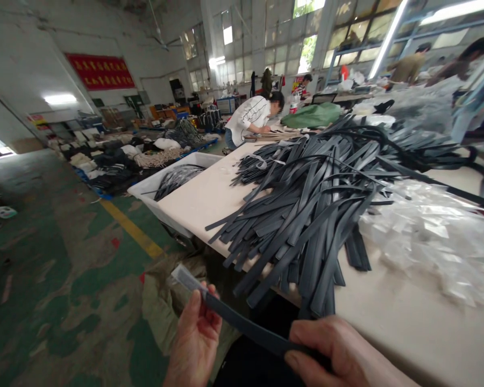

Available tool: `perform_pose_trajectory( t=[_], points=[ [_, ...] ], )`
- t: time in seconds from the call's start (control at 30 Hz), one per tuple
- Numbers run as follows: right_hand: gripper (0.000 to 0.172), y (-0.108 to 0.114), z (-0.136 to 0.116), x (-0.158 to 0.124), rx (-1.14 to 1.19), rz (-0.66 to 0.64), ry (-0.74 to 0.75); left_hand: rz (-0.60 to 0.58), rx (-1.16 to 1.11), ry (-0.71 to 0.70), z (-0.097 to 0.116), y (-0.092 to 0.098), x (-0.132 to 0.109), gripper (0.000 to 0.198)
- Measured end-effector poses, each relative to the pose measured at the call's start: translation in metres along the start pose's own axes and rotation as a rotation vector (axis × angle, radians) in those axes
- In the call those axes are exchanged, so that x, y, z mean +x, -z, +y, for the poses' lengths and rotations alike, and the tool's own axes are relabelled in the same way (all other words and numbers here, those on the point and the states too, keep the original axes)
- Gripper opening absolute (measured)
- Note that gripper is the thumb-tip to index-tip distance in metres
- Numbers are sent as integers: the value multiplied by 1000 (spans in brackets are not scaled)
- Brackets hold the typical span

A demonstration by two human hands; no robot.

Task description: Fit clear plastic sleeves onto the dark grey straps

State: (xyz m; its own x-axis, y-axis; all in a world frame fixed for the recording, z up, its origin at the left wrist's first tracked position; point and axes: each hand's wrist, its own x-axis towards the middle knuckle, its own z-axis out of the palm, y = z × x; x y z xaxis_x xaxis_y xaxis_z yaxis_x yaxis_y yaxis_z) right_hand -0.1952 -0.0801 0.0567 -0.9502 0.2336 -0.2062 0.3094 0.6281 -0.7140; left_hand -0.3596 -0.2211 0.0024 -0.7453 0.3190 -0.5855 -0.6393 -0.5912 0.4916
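Black strap (246,328) end under right hand (339,349)

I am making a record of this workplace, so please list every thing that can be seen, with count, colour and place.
dark strap: one, black, held between both hands, with a clear sleeve on its left end
strap pile: too many to count, dark grey, on the middle of the table
table: one, cream, right half of the view
plastic bags: a heap, clear, on the table at the right
bin: one, white, at the table's far left edge, dark straps inside
co-worker: one, white top, bent over the table's far end
banner: one, red, on the back wall
floor: green, with a yellow line
left hand: gripping the strap near the sleeve
right hand: gripping the strap's other end
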Motion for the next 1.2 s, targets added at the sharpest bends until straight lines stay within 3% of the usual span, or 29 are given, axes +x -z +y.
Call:
perform_pose_trajectory(
  t=[0.17,0.23,0.3,0.4,0.47,0.57,0.63,0.77,0.83,1.0,1.2],
  points=[
    [17,-1,-9,21,-4,129,90,-64,124,194,-33,3,-12,25],
    [14,10,-2,9,47,131,101,-53,110,172,-31,1,-11,23],
    [31,23,9,-10,66,174,115,-41,65,97,-23,0,-8,24],
    [37,31,17,-27,3,274,146,-66,34,37,-18,4,-6,19],
    [36,25,10,-20,-41,258,154,-111,42,87,-24,8,-9,9],
    [33,13,-8,4,-17,180,159,-231,102,184,-36,12,-15,34],
    [36,13,-16,11,17,187,172,-277,131,173,-35,10,-17,37],
    [47,30,-11,-9,11,273,203,-240,66,30,-18,5,-16,37],
    [45,34,-7,-18,-44,306,210,-241,60,34,-15,5,-18,37],
    [37,15,-19,0,-72,250,187,-320,133,172,-32,10,-23,36],
    [40,22,-20,-2,10,218,156,-296,167,1,-20,6,-21,35]
  ],
)
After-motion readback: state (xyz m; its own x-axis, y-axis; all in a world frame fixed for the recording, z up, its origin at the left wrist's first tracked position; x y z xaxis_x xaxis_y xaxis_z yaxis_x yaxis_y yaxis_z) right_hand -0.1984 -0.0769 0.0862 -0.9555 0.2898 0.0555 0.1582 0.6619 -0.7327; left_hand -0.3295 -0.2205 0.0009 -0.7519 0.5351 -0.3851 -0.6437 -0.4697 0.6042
